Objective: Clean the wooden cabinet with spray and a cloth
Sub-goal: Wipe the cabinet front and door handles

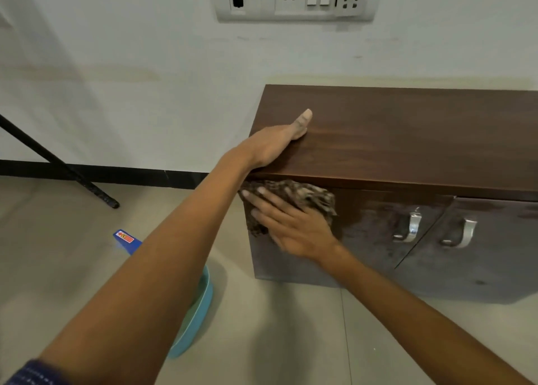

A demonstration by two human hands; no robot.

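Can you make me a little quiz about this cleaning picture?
1. True or false: the cloth is on the cabinet's top.
2. Which hand presses the cloth? A) left hand B) right hand
3. How many handles show on the doors?

Key:
1. False; it is on the front, at the left door's top corner.
2. B; the left hand rests flat on the top.
3. Two: left handle, right handle.

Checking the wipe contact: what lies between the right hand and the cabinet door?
The brown cloth, pressed flat by the right hand against the cabinet door, seen in the head view.
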